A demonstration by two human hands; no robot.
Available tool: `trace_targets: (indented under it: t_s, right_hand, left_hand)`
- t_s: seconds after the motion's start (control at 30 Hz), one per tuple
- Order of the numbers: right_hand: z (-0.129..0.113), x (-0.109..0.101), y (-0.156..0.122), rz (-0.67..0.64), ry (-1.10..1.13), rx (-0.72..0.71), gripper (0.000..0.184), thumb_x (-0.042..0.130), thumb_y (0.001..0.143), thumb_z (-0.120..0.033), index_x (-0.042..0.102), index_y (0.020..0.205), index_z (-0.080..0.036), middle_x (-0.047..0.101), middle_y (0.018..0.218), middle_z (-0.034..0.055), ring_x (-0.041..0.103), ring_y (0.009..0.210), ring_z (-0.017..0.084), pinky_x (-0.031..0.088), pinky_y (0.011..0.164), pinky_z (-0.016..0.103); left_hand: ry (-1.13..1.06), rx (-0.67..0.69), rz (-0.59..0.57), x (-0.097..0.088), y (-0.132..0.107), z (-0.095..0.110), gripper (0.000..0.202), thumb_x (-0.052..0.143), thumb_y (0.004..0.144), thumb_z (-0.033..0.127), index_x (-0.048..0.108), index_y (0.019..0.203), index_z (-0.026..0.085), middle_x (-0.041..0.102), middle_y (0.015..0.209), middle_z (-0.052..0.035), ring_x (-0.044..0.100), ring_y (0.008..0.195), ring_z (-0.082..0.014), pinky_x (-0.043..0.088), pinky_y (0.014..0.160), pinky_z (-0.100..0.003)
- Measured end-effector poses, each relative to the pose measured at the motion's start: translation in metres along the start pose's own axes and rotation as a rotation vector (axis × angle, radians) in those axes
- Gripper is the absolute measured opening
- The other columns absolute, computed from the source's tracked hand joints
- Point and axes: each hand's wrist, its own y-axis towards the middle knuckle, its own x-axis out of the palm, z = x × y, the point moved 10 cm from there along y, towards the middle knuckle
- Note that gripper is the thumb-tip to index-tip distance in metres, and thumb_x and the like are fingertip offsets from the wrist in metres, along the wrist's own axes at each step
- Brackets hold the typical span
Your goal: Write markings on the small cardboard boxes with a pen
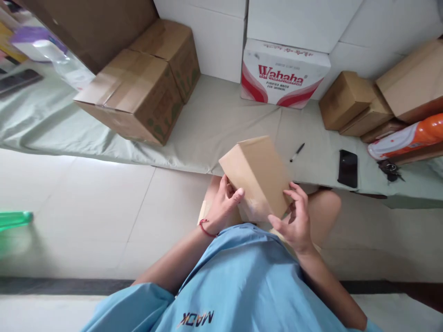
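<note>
A small tan cardboard box (pixel 266 170) is tilted above my lap, at the front edge of the cloth-covered surface. My left hand (pixel 228 200) grips its left side, thumb on the near face and fingers partly hidden behind the edge. On the other side, my right hand (pixel 294 212) holds the lower right corner between thumb and fingers. A shiny patch, perhaps clear tape, shows on the box's lower face. Beyond the box a pen (pixel 297 152) lies on the cloth, with a black phone (pixel 348 168) to its right.
Two brown cartons (pixel 128 92) stand at the left, and a white and red Wahaba-style printed carton (pixel 284 74) is against the wall. Small brown boxes (pixel 346 101), an orange and white package (pixel 411 136) and keys (pixel 390 170) are at the right. A green plastic object (pixel 15 220) is at far left.
</note>
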Motion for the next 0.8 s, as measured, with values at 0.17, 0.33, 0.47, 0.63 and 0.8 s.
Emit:
trace_targets:
  t_s: [0.17,0.33,0.47,0.63,0.8]
  right_hand:
    - [-0.056,0.013,-0.014,0.017,-0.248,-0.351,0.084,0.098,0.076,-0.044,0.055,0.148,-0.036,0.043,0.166,0.0146,0.036,0.160,0.051,0.024,0.130,0.084]
    - [-0.048,-0.002,-0.015,-0.040,0.174,-0.143,0.055,0.074,0.099,-0.047,0.058,0.150,-0.034,0.038,0.173,0.0135,0.048,0.157,0.042,0.052,0.121,0.068]
    - [-0.030,-0.033,-0.011,0.121,0.418,-0.009,0.038,0.068,0.104,-0.044,0.067,0.139,-0.032,0.045,0.168,0.0121,0.060,0.140,0.032,0.063,0.108,0.053]
    - [0.010,-0.048,-0.016,0.190,0.460,0.215,0.023,0.074,0.102,-0.043,0.076,0.119,-0.027,0.068,0.135,0.0112,0.068,0.102,0.023,0.061,0.087,0.039]
    - [0.043,-0.040,-0.027,0.119,0.446,0.421,0.023,0.080,0.100,-0.048,0.078,0.099,-0.024,0.073,0.089,0.0037,0.054,0.069,0.016,0.046,0.063,0.029]
  left_hand:
    - [-0.130,-0.001,0.103,0.003,0.002,0.001,0.095,0.100,0.071,0.063,0.057,0.146,0.026,0.069,0.152,-0.0150,0.064,0.146,-0.0385,0.060,0.112,-0.048]
    - [-0.320,-0.204,0.158,-0.019,0.005,-0.023,0.075,0.090,0.076,0.062,0.067,0.136,0.023,0.081,0.132,-0.0123,0.071,0.138,-0.0416,0.061,0.115,-0.055]
    - [-0.365,-0.289,0.098,-0.033,-0.002,-0.034,0.069,0.078,0.077,0.075,0.075,0.122,0.022,0.086,0.113,-0.0122,0.075,0.131,-0.0458,0.065,0.109,-0.060]
    - [-0.374,-0.296,0.092,-0.037,-0.010,-0.043,0.067,0.073,0.084,0.077,0.078,0.124,0.024,0.087,0.119,-0.0089,0.080,0.121,-0.0431,0.069,0.103,-0.058]
    - [-0.303,-0.253,0.094,-0.039,-0.009,-0.044,0.068,0.074,0.082,0.078,0.078,0.123,0.023,0.087,0.114,-0.0108,0.081,0.116,-0.0441,0.068,0.101,-0.059]
